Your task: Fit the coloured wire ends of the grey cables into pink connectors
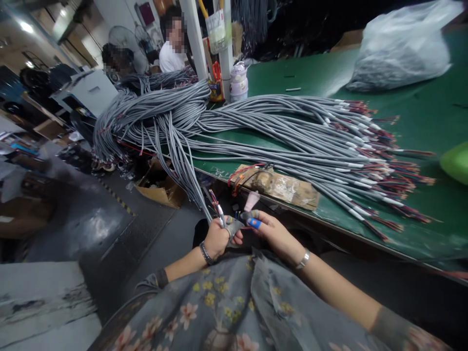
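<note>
Slim grey cabling (220, 211): white-banded, multicoloured wires bared, jutting from my left grip (218, 238), beside the long green bench (314, 75).
Left grip: closed around that cabling.
Right grip (272, 233): fingertips (247, 215) bunched close by, blue band (254, 223) on one finger; pinching anything? I can't tell.
Bench: brown taped board (292, 190) near the edge, heaped long grey cables (183, 100) behind it.

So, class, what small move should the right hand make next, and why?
Probably reach the right hand to the coloured wires and spread them: they stick up bunched from the cable end that the left hand grips, with the right hand close beside; whether it pinches anything is unclear.
</note>
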Demonstrator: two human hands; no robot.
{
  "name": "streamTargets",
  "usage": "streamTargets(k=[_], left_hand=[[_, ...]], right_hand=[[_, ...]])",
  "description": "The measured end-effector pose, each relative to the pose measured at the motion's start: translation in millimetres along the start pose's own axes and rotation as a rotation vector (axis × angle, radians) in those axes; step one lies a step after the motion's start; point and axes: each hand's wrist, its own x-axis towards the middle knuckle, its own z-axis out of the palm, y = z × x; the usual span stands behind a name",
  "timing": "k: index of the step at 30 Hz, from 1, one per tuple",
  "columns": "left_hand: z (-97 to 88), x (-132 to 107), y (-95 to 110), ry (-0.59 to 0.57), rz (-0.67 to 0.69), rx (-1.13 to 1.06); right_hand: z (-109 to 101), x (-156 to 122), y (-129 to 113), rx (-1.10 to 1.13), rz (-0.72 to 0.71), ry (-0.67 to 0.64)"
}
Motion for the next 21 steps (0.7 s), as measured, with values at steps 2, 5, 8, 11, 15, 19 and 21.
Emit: streamTargets(k=[2, 5, 8, 11, 15, 19, 21], left_hand=[[-0.3, 0, -1, -0.038, 0.001, 0.02], [0.2, -1, -1, -0.086, -0.005, 0.049], [0.5, -1, -1, -0.103, -0.021, 0.065], [0.3, -1, -2, -0.112, -0.029, 0.08], [1.3, -1, -3, -0.077, -0.012, 0.1], [3.0, 0, -4, -0.054, 0.023, 0.106], [2.9, 0, -4, -0.05, 0.039, 0.108]], right_hand=[[2, 2, -1, 0.095, 0.071, -0.037], [5, 5, -3, 0.189, 0.156, -0.077], [6, 7, -4, 0.201, 0.159, -0.053], [5, 7, -2, 0.142, 0.102, -0.021], [6, 4, 0, 0.089, 0.026, 0.046], [9, -2, 2, 0.133, 0.058, 0.111], [10, -4, 2, 0.146, 0.073, 0.14]])
